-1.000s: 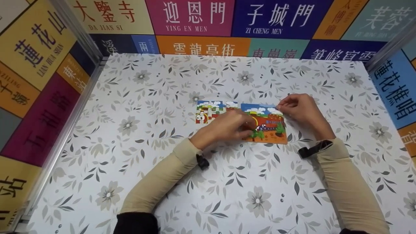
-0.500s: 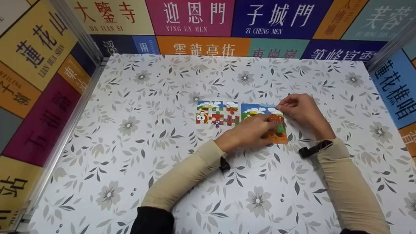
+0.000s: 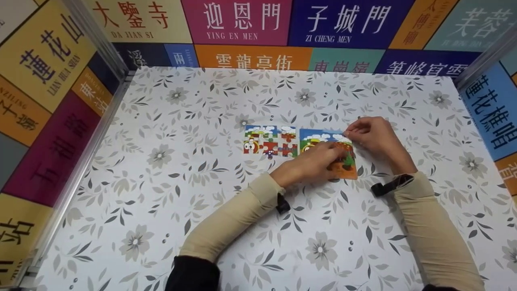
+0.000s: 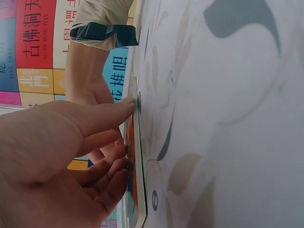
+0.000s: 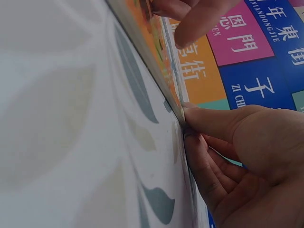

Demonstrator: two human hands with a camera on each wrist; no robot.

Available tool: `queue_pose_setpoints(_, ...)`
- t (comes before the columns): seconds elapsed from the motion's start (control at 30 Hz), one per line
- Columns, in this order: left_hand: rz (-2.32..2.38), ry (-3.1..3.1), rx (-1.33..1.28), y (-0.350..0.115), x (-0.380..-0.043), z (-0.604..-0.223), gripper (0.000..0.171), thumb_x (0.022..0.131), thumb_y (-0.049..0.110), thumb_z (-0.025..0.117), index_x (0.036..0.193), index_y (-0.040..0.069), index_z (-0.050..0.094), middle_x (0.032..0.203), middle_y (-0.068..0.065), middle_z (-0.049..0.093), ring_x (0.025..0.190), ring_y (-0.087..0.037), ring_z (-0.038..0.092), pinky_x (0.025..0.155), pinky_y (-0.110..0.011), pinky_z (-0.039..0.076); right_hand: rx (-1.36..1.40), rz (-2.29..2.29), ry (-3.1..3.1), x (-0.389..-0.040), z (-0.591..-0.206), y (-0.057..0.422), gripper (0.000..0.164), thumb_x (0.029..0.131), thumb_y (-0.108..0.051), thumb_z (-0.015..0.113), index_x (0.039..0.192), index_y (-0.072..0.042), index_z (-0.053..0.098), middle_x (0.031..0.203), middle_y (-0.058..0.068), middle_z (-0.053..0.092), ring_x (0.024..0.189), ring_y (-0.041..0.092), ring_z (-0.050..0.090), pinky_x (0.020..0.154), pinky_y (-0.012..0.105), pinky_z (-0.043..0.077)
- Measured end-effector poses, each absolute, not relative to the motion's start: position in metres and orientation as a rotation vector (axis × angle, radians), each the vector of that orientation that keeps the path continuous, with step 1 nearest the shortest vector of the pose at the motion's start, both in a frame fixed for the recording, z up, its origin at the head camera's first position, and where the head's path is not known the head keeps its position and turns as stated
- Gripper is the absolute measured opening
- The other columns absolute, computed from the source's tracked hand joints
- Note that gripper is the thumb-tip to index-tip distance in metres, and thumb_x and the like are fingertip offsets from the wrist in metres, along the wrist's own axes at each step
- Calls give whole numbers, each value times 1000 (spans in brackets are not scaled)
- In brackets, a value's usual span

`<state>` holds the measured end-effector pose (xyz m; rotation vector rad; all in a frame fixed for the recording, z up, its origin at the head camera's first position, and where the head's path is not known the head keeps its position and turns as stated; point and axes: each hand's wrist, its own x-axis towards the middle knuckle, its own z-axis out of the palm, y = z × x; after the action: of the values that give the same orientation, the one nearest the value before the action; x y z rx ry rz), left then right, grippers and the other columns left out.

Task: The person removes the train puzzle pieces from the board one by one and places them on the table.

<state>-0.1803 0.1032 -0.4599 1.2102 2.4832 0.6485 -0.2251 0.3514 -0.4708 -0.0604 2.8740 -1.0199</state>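
A thin puzzle board [image 3: 343, 172] with a colourful train picture lies flat on the table. To its left are several jigsaw pieces [image 3: 270, 147] with gaps between them, showing parts of a similar train scene. My left hand [image 3: 313, 161] is over the board's middle and lower left; in the left wrist view its thumb reaches the near edge and its bent fingertips touch the picture. Whether a piece sits under those fingers is hidden. With thumb and index finger, my right hand [image 3: 369, 131] pinches the upper right corner of the board, seen closely in the right wrist view.
The table [image 3: 202, 226] wears a white cover printed with grey flowers and leaves. Coloured panels [image 3: 242, 24] with large characters stand along its back and sides. Dark camera straps [image 3: 389, 186] circle both wrists.
My left hand has moved rightward, from beside the loose pieces onto the board, uncovering those pieces. It has barely shifted in the last half second. My right hand stays at the corner.
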Motion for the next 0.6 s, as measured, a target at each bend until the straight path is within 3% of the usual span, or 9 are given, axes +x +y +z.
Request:
queue_pose_setpoints(0.13, 681, 2459, 1160, 103, -181, -461, 61, 106, 36, 71, 160, 18, 50, 165, -9, 46, 151, -20, 45, 125, -29, 39, -75, -1026, 2877, -225, -471, 351, 29, 100, -38, 80, 111, -10, 82, 103, 13, 80, 78, 3, 68, 66, 17, 50)
queue_pose_setpoints(0.43, 725, 2439, 1168, 104, -183, -465, 61, 102, 32, 77, 157, 18, 54, 155, -3, 51, 138, -13, 52, 118, -24, 44, -79, -1027, 2863, -224, -470, 352, 30, 101, -38, 79, 112, -10, 81, 104, 13, 81, 79, 4, 69, 68, 17, 51)
queue_pose_setpoints(0.6, 692, 2449, 1232, 107, -185, -465, 64, 103, 36, 75, 160, 17, 53, 161, -4, 53, 148, -16, 50, 123, -25, 40, -82, -1009, 2870, -224, -470, 352, 30, 101, -38, 79, 113, -10, 81, 105, 14, 81, 79, 3, 69, 69, 16, 50)
